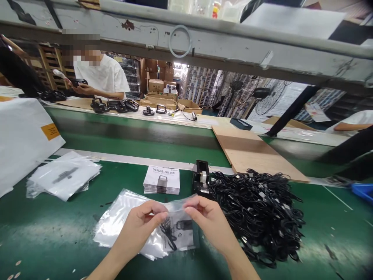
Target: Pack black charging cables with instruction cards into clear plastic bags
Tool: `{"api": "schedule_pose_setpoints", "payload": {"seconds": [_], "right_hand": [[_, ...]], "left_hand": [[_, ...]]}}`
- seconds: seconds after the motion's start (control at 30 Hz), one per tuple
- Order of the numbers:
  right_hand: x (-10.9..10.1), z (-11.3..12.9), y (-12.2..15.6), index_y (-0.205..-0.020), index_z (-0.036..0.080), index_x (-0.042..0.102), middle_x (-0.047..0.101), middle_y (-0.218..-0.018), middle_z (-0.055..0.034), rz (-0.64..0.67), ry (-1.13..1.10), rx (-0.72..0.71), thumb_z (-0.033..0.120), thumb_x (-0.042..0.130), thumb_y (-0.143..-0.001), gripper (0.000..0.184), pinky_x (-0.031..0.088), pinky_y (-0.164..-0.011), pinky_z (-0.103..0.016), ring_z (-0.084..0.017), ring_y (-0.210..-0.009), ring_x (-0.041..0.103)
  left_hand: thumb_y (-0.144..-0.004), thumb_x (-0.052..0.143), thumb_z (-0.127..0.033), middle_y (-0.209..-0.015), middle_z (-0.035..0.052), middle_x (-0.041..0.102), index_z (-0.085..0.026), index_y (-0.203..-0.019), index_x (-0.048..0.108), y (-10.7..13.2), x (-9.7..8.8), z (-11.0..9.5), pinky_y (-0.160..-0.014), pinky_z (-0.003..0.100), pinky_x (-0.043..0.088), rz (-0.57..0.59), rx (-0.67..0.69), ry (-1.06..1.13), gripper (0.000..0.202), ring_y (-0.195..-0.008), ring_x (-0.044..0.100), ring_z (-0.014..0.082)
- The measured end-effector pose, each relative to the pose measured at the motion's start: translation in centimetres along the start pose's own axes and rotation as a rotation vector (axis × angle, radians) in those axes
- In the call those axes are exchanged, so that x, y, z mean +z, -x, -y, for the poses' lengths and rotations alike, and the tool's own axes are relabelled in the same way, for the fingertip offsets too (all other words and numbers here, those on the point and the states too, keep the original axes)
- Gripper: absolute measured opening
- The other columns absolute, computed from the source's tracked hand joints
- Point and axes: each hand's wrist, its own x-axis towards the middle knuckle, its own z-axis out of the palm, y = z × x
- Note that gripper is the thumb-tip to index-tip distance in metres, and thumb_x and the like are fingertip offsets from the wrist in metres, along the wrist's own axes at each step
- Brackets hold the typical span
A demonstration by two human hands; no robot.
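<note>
Between my two hands hangs a clear plastic bag (186,229) with a black cable and a printed leaflet inside. My left hand (142,221) pinches its upper left edge, and my right hand (206,217) pinches the upper right edge. Under and left of it lies a stack of empty clear bags (119,217) on the green table. Just beyond stands a stack of printed manuals (162,179) reading "Thunder Trail Pro". A black tape dispenser (201,177) sits behind my right hand. To the right spreads a large heap of black cables (262,214).
At the left lie filled plastic bags (65,175) beside a big white sack (26,136). A wooden board (256,151) bridges the green conveyor (145,144). Across it a person (100,76) handles a black device. A shelf beam (221,42) runs overhead.
</note>
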Motion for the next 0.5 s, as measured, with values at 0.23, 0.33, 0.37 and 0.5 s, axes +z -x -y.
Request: {"api": "schedule_pose_setpoints", "payload": {"seconds": [0.23, 0.33, 0.37, 0.5], "right_hand": [[-1.2, -0.6, 0.1, -0.077, 0.019, 0.069, 0.067, -0.079, -0.0024, 0.002, 0.11, -0.088, 0.007, 0.046, -0.075, 0.026, 0.045, -0.069, -0.026, -0.015, -0.075, 0.06], [-1.0, -1.3, 0.1, -0.073, 0.019, 0.067, 0.066, -0.077, -0.0016, -0.014, 0.069, -0.124, 0.006, 0.043, -0.074, 0.027, 0.045, -0.068, -0.026, -0.014, -0.074, 0.06], [-0.9, -1.5, 0.1, -0.072, 0.019, 0.066, 0.065, -0.077, -0.0014, -0.007, 0.054, -0.135, 0.007, 0.043, -0.075, 0.026, 0.045, -0.067, -0.025, -0.014, -0.074, 0.06], [-1.2, -1.8, 0.0, -0.078, 0.019, 0.064, 0.064, -0.085, -0.0031, -0.044, 0.119, -0.176, 0.016, 0.045, -0.08, 0.019, 0.045, -0.07, -0.026, -0.015, -0.077, 0.059]], "left_hand": [[-0.076, 0.054, -0.029, -0.088, 0.0042, 0.064, -0.023, -0.07, 0.068, 0.5, -1.2, 0.6, -0.073, 0.026, 0.046, 0.02, 0.054, 0.005, 0.016, -0.087, 0.059, 0.02], [-0.074, 0.054, -0.046, -0.101, 0.0054, 0.064, -0.026, -0.105, 0.059, 0.4, -0.6, 0.9, -0.079, 0.031, 0.046, -0.001, -0.064, 0.187, 0.037, -0.096, 0.057, 0.0224], [-0.072, 0.055, -0.05, -0.1, 0.0059, 0.064, -0.025, -0.109, 0.057, 0.4, -0.2, 1.0, -0.078, 0.031, 0.046, -0.007, -0.105, 0.217, 0.044, -0.094, 0.058, 0.0227], [-0.069, 0.061, -0.045, -0.068, 0.0021, 0.063, -0.016, -0.08, 0.065, 0.5, 1.6, 0.9, -0.063, 0.026, 0.045, -0.007, -0.143, 0.094, 0.031, -0.068, 0.057, 0.0185]]}}
